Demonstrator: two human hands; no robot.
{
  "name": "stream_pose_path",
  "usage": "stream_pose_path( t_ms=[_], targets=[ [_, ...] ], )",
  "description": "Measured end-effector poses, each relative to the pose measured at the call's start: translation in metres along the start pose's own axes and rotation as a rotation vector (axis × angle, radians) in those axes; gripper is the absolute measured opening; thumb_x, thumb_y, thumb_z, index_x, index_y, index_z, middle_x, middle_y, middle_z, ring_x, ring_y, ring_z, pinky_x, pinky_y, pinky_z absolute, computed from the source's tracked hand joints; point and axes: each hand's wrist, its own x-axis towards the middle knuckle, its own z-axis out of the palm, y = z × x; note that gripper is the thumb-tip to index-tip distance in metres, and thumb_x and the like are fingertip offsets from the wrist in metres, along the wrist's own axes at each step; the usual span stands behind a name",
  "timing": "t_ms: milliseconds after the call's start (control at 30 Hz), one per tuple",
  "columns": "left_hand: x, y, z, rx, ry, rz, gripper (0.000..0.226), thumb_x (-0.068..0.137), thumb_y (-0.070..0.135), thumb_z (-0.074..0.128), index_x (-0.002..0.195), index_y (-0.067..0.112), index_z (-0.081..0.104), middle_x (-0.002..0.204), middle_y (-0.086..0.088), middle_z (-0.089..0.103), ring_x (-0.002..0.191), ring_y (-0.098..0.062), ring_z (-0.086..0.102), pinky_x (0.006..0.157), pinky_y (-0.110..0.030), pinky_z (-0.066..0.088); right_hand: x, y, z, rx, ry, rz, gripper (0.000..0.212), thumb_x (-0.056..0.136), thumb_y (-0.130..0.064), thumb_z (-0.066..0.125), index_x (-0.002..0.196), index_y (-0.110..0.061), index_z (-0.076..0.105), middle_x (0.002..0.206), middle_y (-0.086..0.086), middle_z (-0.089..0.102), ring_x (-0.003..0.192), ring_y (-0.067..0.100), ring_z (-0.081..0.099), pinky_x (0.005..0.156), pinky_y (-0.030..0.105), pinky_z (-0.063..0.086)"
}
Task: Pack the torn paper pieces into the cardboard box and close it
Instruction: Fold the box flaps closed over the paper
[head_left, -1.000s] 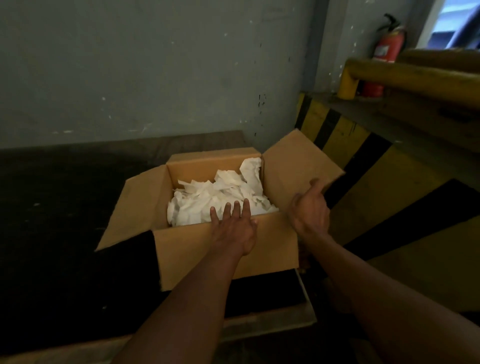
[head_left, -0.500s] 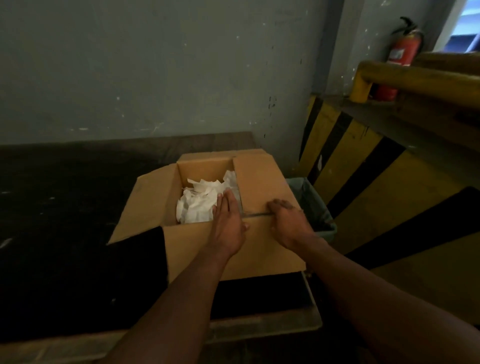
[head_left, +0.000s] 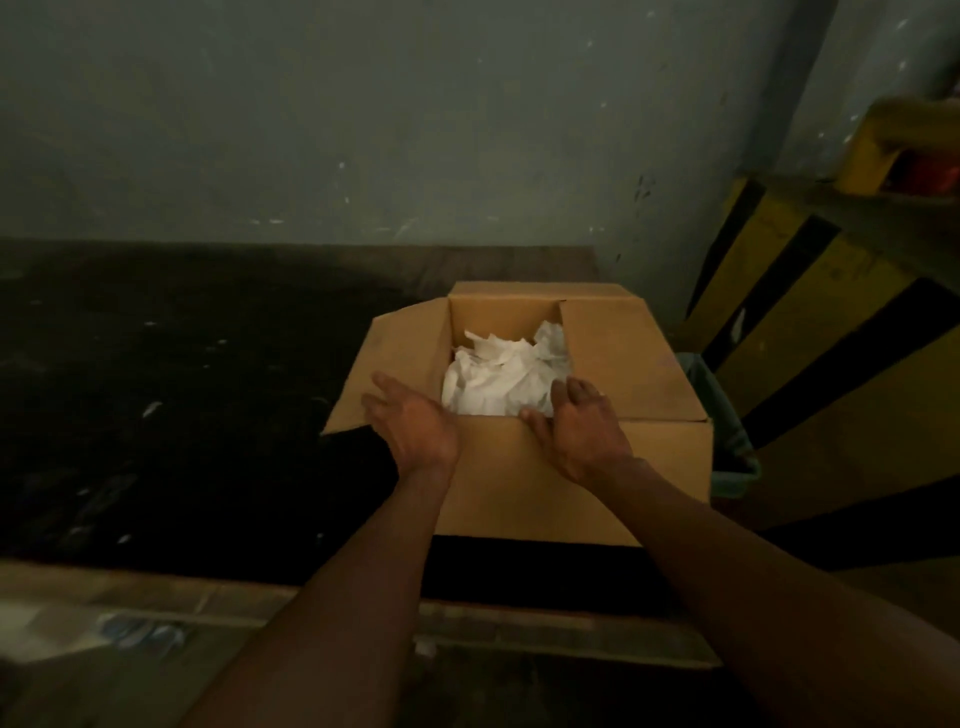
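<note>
Matte, scuffed dark table top (head_left: 156, 389) at left. Supports plain brown cardboard box (head_left: 571, 493), rectangular, top partly open. Left flap (head_left: 410, 348) splayed outward and upward. Left hand (head_left: 415, 426) at that flap: fingers (head_left: 382, 387) straight and spread, tips against its inner face, gripping nothing. Crumpled white torn paper pieces (head_left: 498, 379) heaped inside box, below rim. Right hand (head_left: 587, 431) on right flap (head_left: 623, 358), folded flat over opening: fingers (head_left: 576, 389) lightly bent, pressing its free edge; thumb against near wall. Green bin (head_left: 727, 415) just beside box. Yellow-and-black striped barrier (head_left: 831, 338) at far right.
</note>
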Motion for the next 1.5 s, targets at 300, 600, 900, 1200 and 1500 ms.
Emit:
stream_pose_path(
  t_ms=[300,600,900,1200,1500],
  targets=[
    [0.009,0.032,-0.03,-0.644,0.203,-0.702,0.082,0.085,0.012,0.064,0.148,0.011,0.011,0.151,-0.02,0.018,0.134,-0.037,0.033,0.108,-0.043,0.031,0.001,-0.002,-0.004,-0.041,-0.073,0.037,0.066,0.096,-0.061,0.023,0.141,-0.014,0.036,0.154,0.016,0.028,0.143,0.032,0.021,0.116,0.044,0.018],
    [-0.008,0.02,-0.025,-0.44,0.181,-0.056,0.059,0.086,0.01,0.062,0.138,0.018,0.036,0.139,-0.011,0.038,0.116,-0.028,0.051,0.088,-0.032,0.043,-0.005,-0.007,-0.005,0.105,-0.011,0.074,0.074,0.094,-0.061,0.036,0.15,-0.019,0.013,0.155,0.014,0.024,0.14,0.034,0.025,0.114,0.044,0.024],
    [-0.007,0.0,-0.017,0.673,-0.333,0.751,0.036,0.093,0.024,0.045,0.128,0.023,0.052,0.131,-0.008,0.042,0.124,-0.027,0.036,0.1,-0.05,0.032,-0.014,-0.008,-0.016,0.245,0.041,0.037,0.087,0.091,-0.052,0.053,0.149,-0.037,-0.009,0.146,0.023,0.028,0.13,0.041,0.033,0.108,0.047,0.029],
    [0.015,0.017,-0.002,0.634,-0.287,0.812,0.028,0.095,0.021,0.041,0.118,0.019,0.057,0.117,-0.006,0.053,0.108,-0.026,0.051,0.095,-0.048,0.039,-0.002,-0.002,-0.015,0.157,0.014,0.072,0.053,0.101,-0.041,0.032,0.147,-0.016,0.023,0.135,0.021,0.045,0.12,0.036,0.044,0.101,0.042,0.037],
    [0.084,0.069,0.038,0.675,-0.4,0.754,0.03,0.096,0.027,0.044,0.125,0.023,0.053,0.124,-0.009,0.048,0.119,-0.029,0.045,0.107,-0.061,0.025,0.075,0.031,-0.029,0.061,-0.04,0.132,0.027,0.098,-0.019,0.039,0.118,-0.006,0.051,0.128,0.018,0.052,0.114,0.034,0.05,0.09,0.036,0.04]
  ],
)
